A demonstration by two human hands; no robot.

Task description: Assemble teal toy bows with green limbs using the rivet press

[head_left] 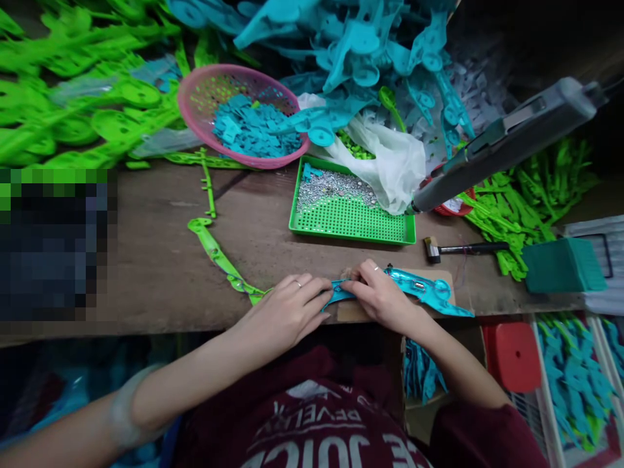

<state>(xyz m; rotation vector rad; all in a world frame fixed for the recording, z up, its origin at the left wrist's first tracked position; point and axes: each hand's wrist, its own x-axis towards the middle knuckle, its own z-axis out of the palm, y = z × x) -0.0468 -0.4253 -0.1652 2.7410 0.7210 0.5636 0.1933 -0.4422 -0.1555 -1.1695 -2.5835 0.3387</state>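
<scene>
A long blue plastic shell half lies along the table's front edge, its hollow inner side facing up, with a small metal spring-like part in its wide right end. My left hand is closed over its narrow left end, fingers bent down onto it. With fingertips pinched together, my right hand presses on the middle of the same shell; anything small between those fingers is hidden. To the left, a matching green plastic shell half extends from beneath my left hand, with a thin wire or rod along it.
A green perforated tray holds many small metal screws or pins. Behind it sits a pink basket of small blue pieces. A hammer, a grey power screwdriver and a teal bin are at right. Green and blue parts heap at the back.
</scene>
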